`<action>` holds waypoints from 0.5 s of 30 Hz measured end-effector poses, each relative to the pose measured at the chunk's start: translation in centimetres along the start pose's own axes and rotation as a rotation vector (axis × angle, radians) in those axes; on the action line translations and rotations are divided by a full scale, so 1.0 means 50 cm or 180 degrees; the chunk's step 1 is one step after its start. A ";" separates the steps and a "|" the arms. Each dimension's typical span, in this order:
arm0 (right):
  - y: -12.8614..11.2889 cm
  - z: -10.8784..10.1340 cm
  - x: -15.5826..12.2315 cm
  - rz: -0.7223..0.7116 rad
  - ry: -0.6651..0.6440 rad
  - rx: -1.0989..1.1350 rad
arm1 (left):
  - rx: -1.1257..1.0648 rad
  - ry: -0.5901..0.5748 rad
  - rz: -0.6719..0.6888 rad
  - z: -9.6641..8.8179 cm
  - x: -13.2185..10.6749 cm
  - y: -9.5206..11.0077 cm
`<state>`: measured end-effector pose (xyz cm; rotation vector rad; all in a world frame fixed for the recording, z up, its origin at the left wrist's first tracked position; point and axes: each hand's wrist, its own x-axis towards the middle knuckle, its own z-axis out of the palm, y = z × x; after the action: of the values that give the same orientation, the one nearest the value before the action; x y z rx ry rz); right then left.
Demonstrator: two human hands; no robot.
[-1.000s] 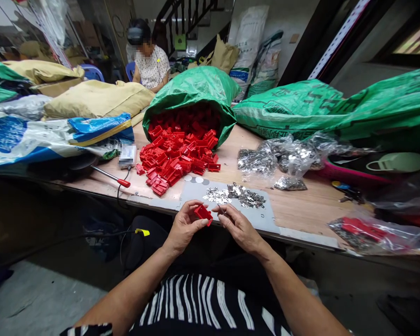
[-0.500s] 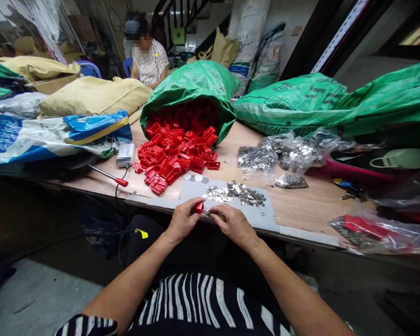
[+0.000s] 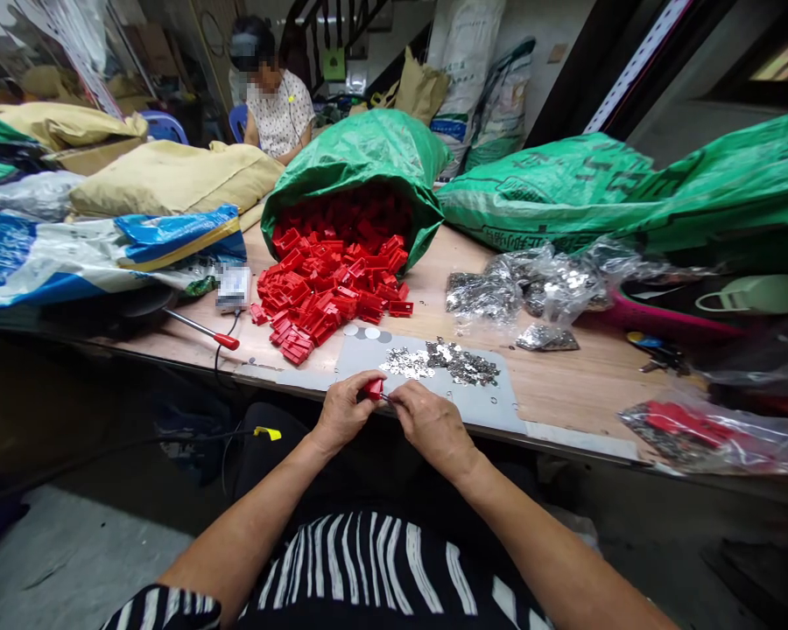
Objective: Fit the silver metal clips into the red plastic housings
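Note:
My left hand [image 3: 342,409] is closed round a small red plastic part [image 3: 373,388] at the table's near edge. My right hand [image 3: 428,423] is pinched right against that part, its fingertips pressing a thin metal piece [image 3: 385,398] that is mostly hidden. Both hands meet over the grey metal plate [image 3: 486,404], just in front of a loose heap of small silvery metal pieces [image 3: 441,361]. Further back a pile of red plastic parts [image 3: 328,293] spills out of an open green sack [image 3: 368,157].
Clear bags of metal pieces [image 3: 531,293] lie right of the red pile, more green sacks [image 3: 630,197] behind them. A red-handled tool [image 3: 203,330] and a cable lie to the left. Another person [image 3: 272,96] sits at the far end. A bag of red parts [image 3: 702,436] rests at right.
My hands have closed together. The red part, earlier held openly in the left fingers, is now mostly covered, with the right hand's fingertips pressed against it.

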<state>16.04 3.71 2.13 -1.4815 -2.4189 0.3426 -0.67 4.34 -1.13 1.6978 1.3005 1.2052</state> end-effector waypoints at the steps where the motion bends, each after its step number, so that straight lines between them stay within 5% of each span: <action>1: -0.012 0.001 -0.001 0.0101 -0.0006 -0.0181 | 0.0025 -0.0001 0.0010 0.001 -0.001 -0.003; 5: -0.031 0.001 -0.001 0.0337 0.0023 -0.0384 | 0.0074 -0.0038 -0.0008 0.004 -0.003 -0.010; 15: 0.032 0.001 -0.024 -0.0042 0.0327 0.1004 | -0.0201 0.0219 -0.0087 -0.004 -0.018 0.028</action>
<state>17.85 3.31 1.39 -1.3099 -2.1733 0.5987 -0.48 3.08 -0.04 1.6017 1.3084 1.2854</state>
